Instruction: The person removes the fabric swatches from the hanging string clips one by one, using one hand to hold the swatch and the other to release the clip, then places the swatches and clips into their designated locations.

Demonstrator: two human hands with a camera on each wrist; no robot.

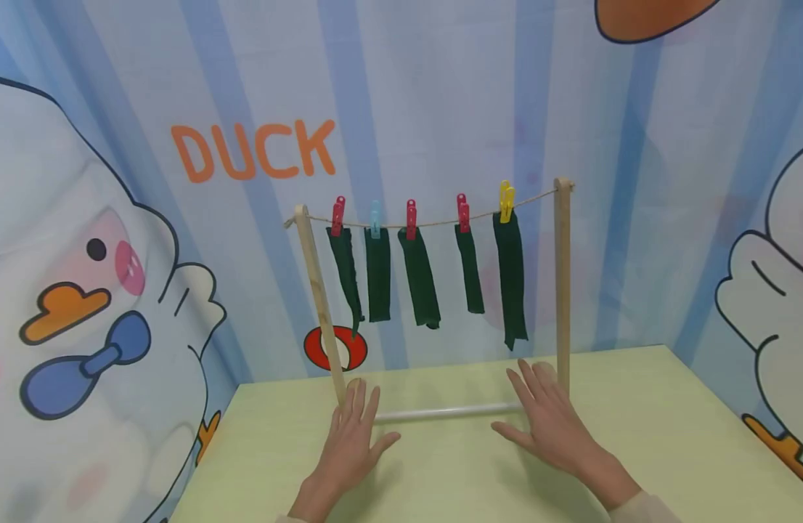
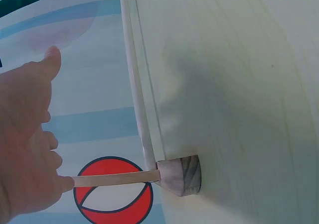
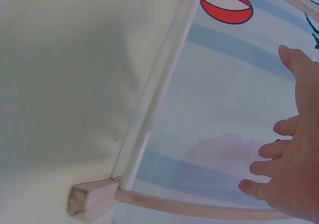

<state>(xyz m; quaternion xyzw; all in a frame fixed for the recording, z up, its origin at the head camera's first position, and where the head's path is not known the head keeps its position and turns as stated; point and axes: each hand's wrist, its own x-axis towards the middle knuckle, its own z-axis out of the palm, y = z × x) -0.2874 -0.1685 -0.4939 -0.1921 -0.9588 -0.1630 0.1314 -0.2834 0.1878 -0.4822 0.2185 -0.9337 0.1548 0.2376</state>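
Note:
A small wooden drying rack with a left post (image 1: 319, 298), a right post (image 1: 562, 283) and a pale crossbar (image 1: 441, 412) stands on the table. Along its twine (image 1: 434, 223) hang several dark green cloth strips (image 1: 378, 276), pinned by three red clothespins (image 1: 411, 219), a light blue clothespin (image 1: 375, 220) and a yellow clothespin (image 1: 507, 202). My left hand (image 1: 352, 439) hovers near the left post's base, its fingers spread and nothing in it. Fingers extended, my right hand (image 1: 555, 421) holds nothing near the right post. Both hands hide parts of the rack's base in the head view.
The pale yellow table (image 1: 454, 472) ends at a curtain (image 1: 434, 94) with blue stripes, cartoon ducks and orange lettering (image 1: 254, 151). Wooden feet of the rack show in the left wrist view, a block (image 2: 180, 175), and in the right wrist view, another block (image 3: 94, 199).

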